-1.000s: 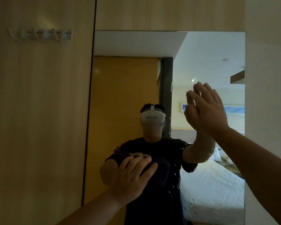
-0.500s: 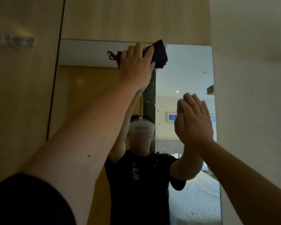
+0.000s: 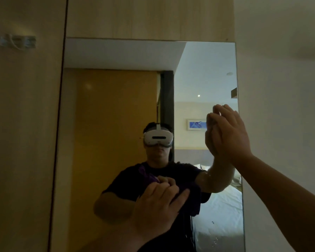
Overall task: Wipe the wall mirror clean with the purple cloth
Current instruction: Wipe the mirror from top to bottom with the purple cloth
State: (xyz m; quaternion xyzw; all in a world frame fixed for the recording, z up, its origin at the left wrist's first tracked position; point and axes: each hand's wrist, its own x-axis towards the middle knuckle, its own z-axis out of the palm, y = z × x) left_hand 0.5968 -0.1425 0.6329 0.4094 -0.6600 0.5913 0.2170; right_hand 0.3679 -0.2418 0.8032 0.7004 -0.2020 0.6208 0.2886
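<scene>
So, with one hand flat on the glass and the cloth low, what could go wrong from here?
1. The right hand lies flat on the mirror, so it may leave fresh prints there.
2. Droplets sit low at the right edge, beyond the purple cloth under the left hand; they may be missed and dry as spots.

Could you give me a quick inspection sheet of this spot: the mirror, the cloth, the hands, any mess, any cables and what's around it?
Surface: wall mirror, droplets at lower right.
Job's things: purple cloth, bunched against the glass.
Clutter: nothing seen.
Hands: left hand pressing the cloth, fingers curled; right hand flat against the mirror near its right edge, empty.
Cables: nothing seen.
Surroundings: wood panel with hook rack on the left, pale wall on the right.
</scene>
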